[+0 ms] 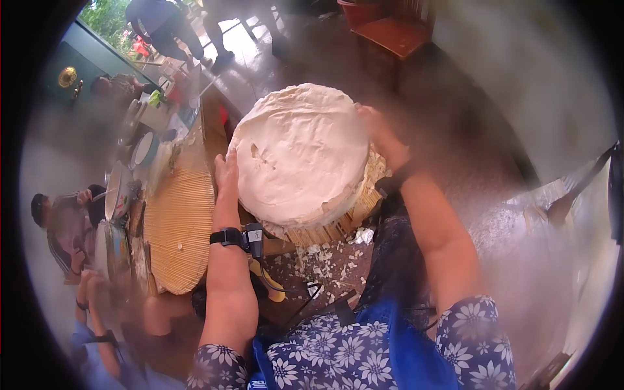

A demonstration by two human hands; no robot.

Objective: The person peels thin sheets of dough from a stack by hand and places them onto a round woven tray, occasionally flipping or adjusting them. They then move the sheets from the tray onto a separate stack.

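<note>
A large round white slab (302, 153) with a rough, doughy-looking surface and a small pit rests on a round slatted mat (344, 224), whose edge shows below it. My left hand (226, 170) presses against the slab's left side, fingers pointing up. At the upper right edge, my right hand (382, 133) grips the slab's rim, with its fingertips partly hidden behind it. Whether either hand also holds the mat is unclear. Another round slatted mat (179, 227) stands to the left of my left forearm.
White crumbs (331, 273) litter the dark floor below. Bowls (144, 148) and other items crowd the left side. Several people are around, one seated person (71, 221) at far left and another's hands (91, 286) lower left. A wooden chair (396, 36) stands at the top.
</note>
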